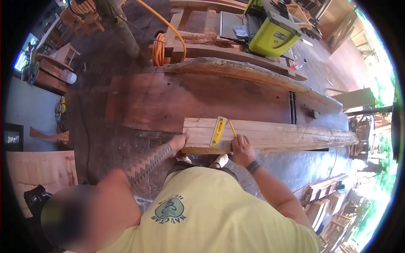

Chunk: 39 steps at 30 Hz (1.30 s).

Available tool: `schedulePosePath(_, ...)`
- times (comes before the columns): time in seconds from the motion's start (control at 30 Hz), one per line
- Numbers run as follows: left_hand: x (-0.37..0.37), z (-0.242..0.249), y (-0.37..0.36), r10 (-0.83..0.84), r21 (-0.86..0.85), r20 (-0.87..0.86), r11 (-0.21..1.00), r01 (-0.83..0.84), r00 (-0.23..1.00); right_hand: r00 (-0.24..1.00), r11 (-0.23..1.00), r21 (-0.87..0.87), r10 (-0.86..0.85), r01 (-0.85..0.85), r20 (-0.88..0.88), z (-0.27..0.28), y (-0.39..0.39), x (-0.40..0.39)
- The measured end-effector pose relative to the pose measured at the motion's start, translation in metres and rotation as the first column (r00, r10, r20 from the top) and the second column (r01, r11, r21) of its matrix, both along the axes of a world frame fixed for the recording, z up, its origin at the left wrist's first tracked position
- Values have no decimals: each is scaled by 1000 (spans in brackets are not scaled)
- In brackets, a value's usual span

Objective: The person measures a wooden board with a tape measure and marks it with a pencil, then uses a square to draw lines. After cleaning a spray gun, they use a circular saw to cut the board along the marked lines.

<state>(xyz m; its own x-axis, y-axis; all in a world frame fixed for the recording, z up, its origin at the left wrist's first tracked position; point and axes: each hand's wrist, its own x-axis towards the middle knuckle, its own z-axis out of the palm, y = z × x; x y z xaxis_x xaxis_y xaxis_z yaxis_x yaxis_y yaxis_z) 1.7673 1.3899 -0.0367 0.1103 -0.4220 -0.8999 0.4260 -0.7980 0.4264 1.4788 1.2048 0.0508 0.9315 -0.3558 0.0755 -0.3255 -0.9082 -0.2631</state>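
A long pale wooden board [287,133] lies crosswise in front of me along the edge of a reddish-brown wooden table. My left hand [179,141] is closed around the board's left end, its thumb near the top face. A flat yellow tool with a dark label, like a square's handle [218,131], rests slantwise across the board between my hands. Just right of it, my right hand [242,148] is closed over the board's near edge, with a yellow pencil [233,129] standing up from its fingers. The fingertips' underside is hidden.
Behind the board is the reddish-brown tabletop [202,99], with a rough-edged slab [253,76] along its far side. Beyond stand a lime-green machine [276,38] and a coiled orange hose or cord [159,50]. A wooden post [122,31] rises at the back left. Stacked timber [322,189] lies right.
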Motion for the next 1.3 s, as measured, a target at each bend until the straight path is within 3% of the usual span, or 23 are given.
schedulePosePath(0.1,19,60,-32,-171,239,-54,954,179,984,998,999,-5,47,-47,-45,17,-17,12)
schedulePosePath(0.13,18,77,-38,-182,251,18,953,171,983,997,998,-34,58,-59,-41,17,-24,15)
schedulePosePath(0.23,47,67,-59,-294,260,-122,912,316,948,988,999,5,39,-39,-148,20,-43,27)
schedulePosePath(0.37,81,69,-86,-482,145,-140,854,499,865,973,999,27,-19,26,-231,42,-69,55)
schedulePosePath(0.53,89,64,-58,-6,-89,-128,996,-5,992,978,998,63,8,6,-208,37,-104,81)
schedulePosePath(0.67,62,18,-7,387,-273,-153,868,-415,909,978,997,71,39,-25,-206,38,-116,96)
schedulePosePath(0.77,20,-25,44,329,-263,-330,868,-421,885,975,995,94,59,-40,-214,32,-116,95)
schedulePosePath(0.93,-62,-62,96,285,-217,-403,893,-393,870,964,995,87,61,-39,-260,27,-122,96)
schedulePosePath(1.07,-104,-74,100,295,-218,-501,867,-449,814,963,995,77,75,-57,-260,27,-121,98)
schedulePosePath(1.17,-120,-83,95,279,-243,-590,833,-497,757,949,994,103,5,29,-317,26,-120,100)
schedulePosePath(1.3,-136,-98,92,221,-308,-639,804,-509,737,956,998,68,36,-17,-290,27,-116,101)
